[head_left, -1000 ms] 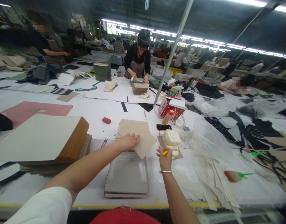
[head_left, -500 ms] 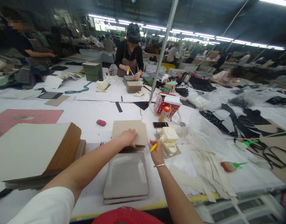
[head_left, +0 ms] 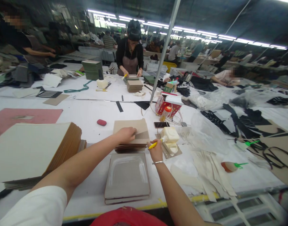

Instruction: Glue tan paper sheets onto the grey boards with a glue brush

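My left hand (head_left: 125,134) pinches the top tan card sheet (head_left: 139,128) of a small stack of brown boards (head_left: 131,146) and lifts its near edge. My right hand (head_left: 155,149) is closed round a yellow-handled brush (head_left: 154,145), beside a cream plastic glue jug (head_left: 170,138) that lies on a small board. In front of both hands lie grey boards (head_left: 128,175) with a shiny wet film on the top one.
A tall pile of large cream-and-brown boards (head_left: 31,150) fills the left. A phone (head_left: 161,125), a red box (head_left: 168,108), a red eraser (head_left: 101,122), cut white strips (head_left: 212,175) and black cut-outs (head_left: 247,125) lie around. A metal pole (head_left: 164,50) rises mid-table; a person in an apron (head_left: 131,55) works opposite.
The tan sheet went from skewed to squared on the brown stack, and my left hand now lifts its edge. My right hand moved left with the brush, away from the jug.
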The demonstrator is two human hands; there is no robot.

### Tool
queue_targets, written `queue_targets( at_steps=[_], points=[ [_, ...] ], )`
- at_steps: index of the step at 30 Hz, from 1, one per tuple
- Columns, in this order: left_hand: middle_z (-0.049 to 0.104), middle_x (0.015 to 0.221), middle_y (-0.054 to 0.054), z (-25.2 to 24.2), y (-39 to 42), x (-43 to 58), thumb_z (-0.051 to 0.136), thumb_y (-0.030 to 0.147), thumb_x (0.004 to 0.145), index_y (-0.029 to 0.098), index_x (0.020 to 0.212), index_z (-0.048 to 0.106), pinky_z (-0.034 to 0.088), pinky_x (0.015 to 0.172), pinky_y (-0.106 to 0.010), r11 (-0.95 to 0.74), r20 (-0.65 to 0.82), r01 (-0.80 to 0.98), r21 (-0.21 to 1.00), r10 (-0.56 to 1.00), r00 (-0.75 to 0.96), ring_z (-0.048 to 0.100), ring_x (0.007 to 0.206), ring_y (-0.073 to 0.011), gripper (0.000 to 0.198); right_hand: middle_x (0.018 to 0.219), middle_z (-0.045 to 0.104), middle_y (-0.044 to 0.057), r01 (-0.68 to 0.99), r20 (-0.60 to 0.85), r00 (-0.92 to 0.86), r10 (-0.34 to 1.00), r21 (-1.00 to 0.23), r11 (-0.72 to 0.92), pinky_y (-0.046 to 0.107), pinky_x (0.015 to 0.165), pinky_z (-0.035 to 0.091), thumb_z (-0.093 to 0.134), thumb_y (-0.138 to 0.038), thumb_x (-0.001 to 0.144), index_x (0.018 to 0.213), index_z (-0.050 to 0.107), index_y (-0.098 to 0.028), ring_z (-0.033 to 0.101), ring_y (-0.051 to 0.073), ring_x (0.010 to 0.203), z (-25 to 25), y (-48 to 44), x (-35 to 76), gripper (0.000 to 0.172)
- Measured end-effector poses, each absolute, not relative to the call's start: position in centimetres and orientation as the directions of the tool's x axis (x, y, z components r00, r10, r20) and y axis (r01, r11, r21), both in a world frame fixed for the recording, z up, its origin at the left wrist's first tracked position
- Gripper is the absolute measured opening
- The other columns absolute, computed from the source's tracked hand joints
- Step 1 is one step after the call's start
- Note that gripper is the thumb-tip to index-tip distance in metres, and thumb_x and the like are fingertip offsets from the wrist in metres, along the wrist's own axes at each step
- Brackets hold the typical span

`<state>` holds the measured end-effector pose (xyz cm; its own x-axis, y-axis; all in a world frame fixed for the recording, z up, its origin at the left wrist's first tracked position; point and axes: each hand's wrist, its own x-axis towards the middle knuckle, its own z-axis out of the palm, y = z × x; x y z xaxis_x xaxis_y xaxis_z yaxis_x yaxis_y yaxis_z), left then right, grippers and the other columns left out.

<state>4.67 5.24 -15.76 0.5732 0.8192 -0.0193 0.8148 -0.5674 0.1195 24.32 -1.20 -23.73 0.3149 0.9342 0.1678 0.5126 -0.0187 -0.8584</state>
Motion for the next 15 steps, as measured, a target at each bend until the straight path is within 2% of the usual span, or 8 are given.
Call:
queue_targets(
  at_steps=[2,4,6,8,10,12,13,15],
  points=[
    [0.058,0.094,-0.007,-15.2,4.6,4.0,0.044,0.020,0.074,0.018,0.097,0.053,0.042,0.072,-0.028,-0.454,0.114,0.881,0.133,0.890,0.441,0.054,0.086,-0.0183,0.024,0.076,0.058,0.001,0.565,0.204,0.291,0.935,-0.825,0.004,0.031,0.066,0.044,0.054,-0.038,0.069,0.092,0.040,-0.021,0.057,0.016,0.067,-23.5,-0.5,23.7,0.032],
    [0.057,0.091,-0.007,-14.2,4.0,2.8,0.045,0.015,0.071,0.017,0.089,0.054,0.042,0.073,-0.028,-0.333,0.286,0.920,0.206,0.920,0.269,0.054,0.087,-0.0186,0.020,0.075,0.056,0.001,0.601,0.248,0.272,0.930,-0.798,0.038,0.030,0.066,0.043,0.053,-0.036,0.069,0.092,0.040,-0.019,0.055,0.016,0.066,-23.2,0.4,23.3,0.031],
    [0.058,0.086,-0.006,-12.9,3.2,1.2,0.048,0.015,0.068,0.016,0.082,0.054,0.043,0.074,-0.029,-0.220,0.454,0.904,0.366,0.890,0.033,0.054,0.085,-0.0180,0.016,0.077,0.055,0.002,0.642,0.291,0.260,0.921,-0.765,0.060,0.031,0.067,0.043,0.053,-0.035,0.069,0.091,0.041,-0.018,0.054,0.016,0.069,-22.7,1.1,23.0,0.030],
    [0.059,0.080,-0.004,-11.6,2.0,-0.7,0.051,0.017,0.066,0.015,0.081,0.054,0.044,0.075,-0.028,-0.155,0.542,0.792,0.590,0.804,-0.246,0.055,0.082,-0.0169,0.015,0.083,0.055,0.005,0.688,0.340,0.259,0.904,-0.722,0.075,0.033,0.070,0.042,0.054,-0.037,0.068,0.090,0.042,-0.018,0.054,0.018,0.074,-22.1,1.4,22.9,0.031],
    [0.060,0.078,-0.002,-10.9,0.0,-2.0,0.056,0.020,0.064,0.014,0.081,0.055,0.044,0.078,-0.028,-0.151,0.488,0.562,0.813,0.704,-0.516,0.056,0.083,-0.0162,0.018,0.086,0.054,0.006,0.690,0.374,0.264,0.889,-0.717,0.097,0.034,0.071,0.042,0.055,-0.040,0.069,0.089,0.042,-0.018,0.053,0.018,0.077,-21.2,0.7,22.6,0.032],
    [0.062,0.078,-0.001,-11.2,-2.7,-2.1,0.061,0.024,0.061,0.014,0.081,0.057,0.045,0.078,-0.029,-0.174,0.286,0.232,0.957,0.698,-0.656,0.057,0.083,-0.0163,0.023,0.084,0.055,0.004,0.596,0.337,0.243,0.910,-0.792,0.135,0.032,0.069,0.043,0.050,-0.044,0.075,0.091,0.040,-0.019,0.054,0.016,0.073,-20.5,-0.9,22.2,0.031],
    [0.062,0.078,-0.001,-11.8,-4.3,-1.7,0.064,0.025,0.059,0.014,0.081,0.057,0.046,0.077,-0.029,-0.166,0.160,0.052,0.985,0.742,-0.651,0.058,0.083,-0.0165,0.026,0.081,0.055,0.002,0.518,0.297,0.218,0.930,-0.843,0.147,0.030,0.066,0.044,0.045,-0.045,0.078,0.092,0.039,-0.020,0.054,0.014,0.068,-20.2,-2.0,22.0,0.029],
    [0.063,0.077,-0.001,-13.8,-7.6,-0.1,0.069,0.026,0.055,0.014,0.083,0.058,0.049,0.070,-0.030,-0.067,-0.078,-0.255,0.965,0.852,-0.517,0.059,0.078,-0.0167,0.032,0.074,0.053,-0.001,0.383,0.222,0.164,0.961,-0.912,0.146,0.026,0.060,0.043,0.038,-0.045,0.083,0.092,0.037,-0.021,0.052,0.011,0.060,-20.0,-4.6,21.5,0.026]
  ],
)
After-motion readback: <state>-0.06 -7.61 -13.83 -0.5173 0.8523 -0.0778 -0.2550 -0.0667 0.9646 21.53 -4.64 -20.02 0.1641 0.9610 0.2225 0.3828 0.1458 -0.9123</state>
